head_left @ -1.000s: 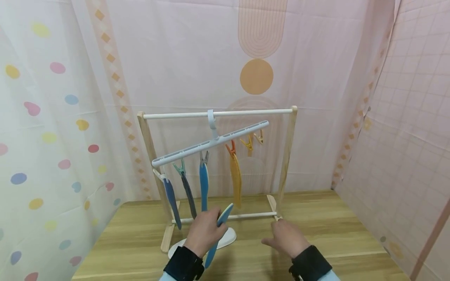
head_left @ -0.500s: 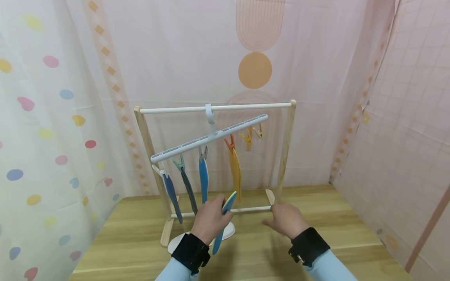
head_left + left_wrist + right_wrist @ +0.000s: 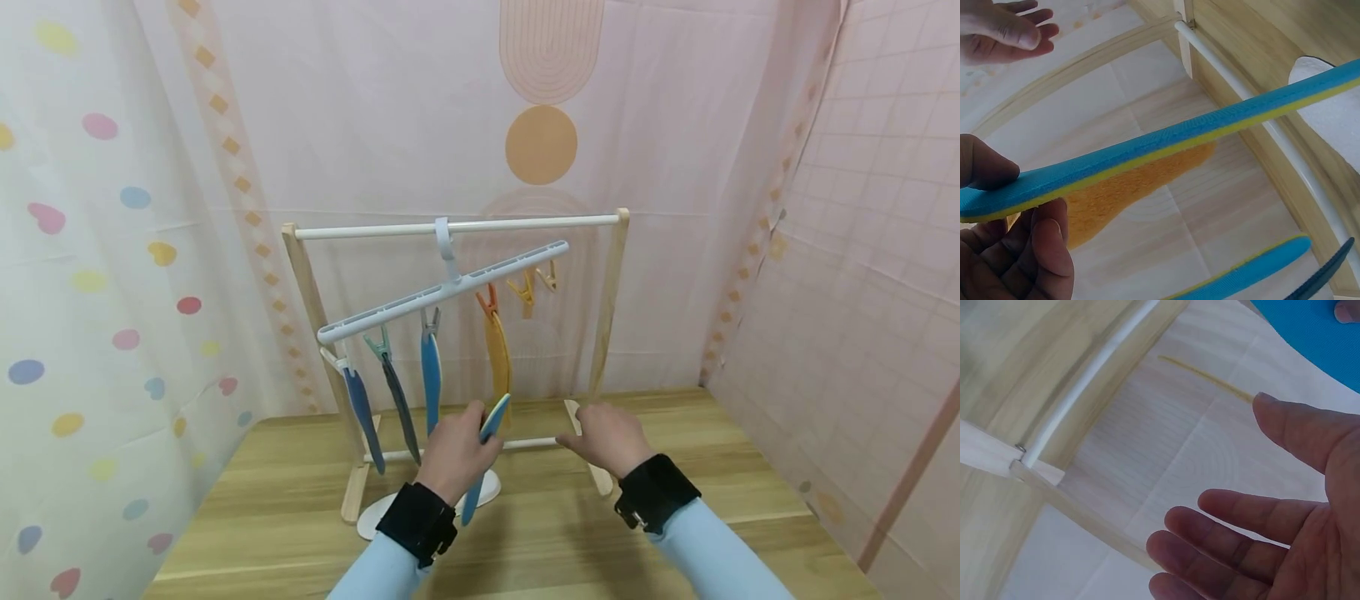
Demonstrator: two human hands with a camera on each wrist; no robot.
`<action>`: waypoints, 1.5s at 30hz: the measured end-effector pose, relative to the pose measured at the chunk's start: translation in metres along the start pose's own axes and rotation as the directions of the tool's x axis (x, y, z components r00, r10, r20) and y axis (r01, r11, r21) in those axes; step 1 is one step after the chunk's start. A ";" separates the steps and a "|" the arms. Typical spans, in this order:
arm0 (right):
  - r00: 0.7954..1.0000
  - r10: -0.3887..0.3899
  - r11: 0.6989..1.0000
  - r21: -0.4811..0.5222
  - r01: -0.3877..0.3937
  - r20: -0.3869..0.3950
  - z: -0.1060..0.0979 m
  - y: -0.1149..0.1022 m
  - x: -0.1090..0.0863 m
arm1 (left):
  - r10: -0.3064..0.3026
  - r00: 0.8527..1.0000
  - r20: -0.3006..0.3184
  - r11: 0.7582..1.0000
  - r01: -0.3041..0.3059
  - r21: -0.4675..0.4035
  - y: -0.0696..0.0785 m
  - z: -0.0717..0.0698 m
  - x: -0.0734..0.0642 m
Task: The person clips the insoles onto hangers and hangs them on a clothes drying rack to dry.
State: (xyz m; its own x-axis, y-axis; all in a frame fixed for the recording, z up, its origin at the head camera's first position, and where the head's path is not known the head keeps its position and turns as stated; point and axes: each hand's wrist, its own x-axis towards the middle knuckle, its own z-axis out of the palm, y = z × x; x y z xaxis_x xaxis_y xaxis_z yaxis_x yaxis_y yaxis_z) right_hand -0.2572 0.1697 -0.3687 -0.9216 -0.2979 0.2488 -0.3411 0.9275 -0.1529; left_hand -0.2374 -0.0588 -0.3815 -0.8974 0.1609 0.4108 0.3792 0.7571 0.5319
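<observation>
My left hand (image 3: 455, 454) pinches a blue insole (image 3: 1166, 137) with a yellow layer between thumb and fingers, well above the table. In the right wrist view my right hand (image 3: 1297, 544) has its fingers spread and holds nothing, near the rack's right leg in the head view. From a tilted white hanger (image 3: 450, 287) hang a navy insole (image 3: 362, 408), a dark grey insole (image 3: 397, 400), another blue insole (image 3: 431, 375) and an orange insole (image 3: 497, 354), each in a clothespin. A yellow clothespin (image 3: 522, 290) and a cream clothespin (image 3: 550, 275) hang without insoles.
The hanger hooks onto the top bar (image 3: 360, 232) of a wooden rack, whose lower bar (image 3: 532, 443) runs behind my hands. A white insole (image 3: 375, 517) lies on the wooden table (image 3: 262, 517), partly behind my left wrist. Patterned curtains (image 3: 675, 125) surround the table.
My left hand has moved forward and slightly right with the blue insole. The right hand has risen a little, and the head view has tipped downward slightly.
</observation>
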 end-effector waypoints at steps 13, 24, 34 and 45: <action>0.999 0.022 0.999 0.037 -0.021 -0.026 -0.014 -0.007 0.016 | -0.018 1.000 -0.005 1.000 0.018 -0.008 0.011 0.002 0.013; 0.998 0.014 0.998 0.060 -0.011 -0.056 -0.020 -0.005 0.025 | 0.010 0.999 -0.039 1.000 -0.011 -0.026 0.015 0.010 0.020; 0.997 -0.006 1.000 0.022 0.007 -0.077 -0.032 -0.007 0.037 | 0.007 0.998 -0.066 0.999 -0.009 -0.037 0.016 0.016 0.031; 0.993 0.004 1.000 0.004 -0.004 -0.118 -0.045 -0.006 0.051 | -0.004 0.998 -0.068 0.998 0.000 -0.058 0.019 0.020 0.042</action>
State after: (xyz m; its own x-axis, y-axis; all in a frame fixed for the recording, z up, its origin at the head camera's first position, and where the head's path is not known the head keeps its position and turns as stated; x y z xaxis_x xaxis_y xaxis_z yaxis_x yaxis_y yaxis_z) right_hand -0.2939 0.1586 -0.3119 -0.8948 -0.2652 0.3592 -0.3384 0.9276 -0.1581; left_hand -0.2722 -0.0248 -0.3695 -0.8815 0.1149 0.4580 0.3919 0.7192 0.5737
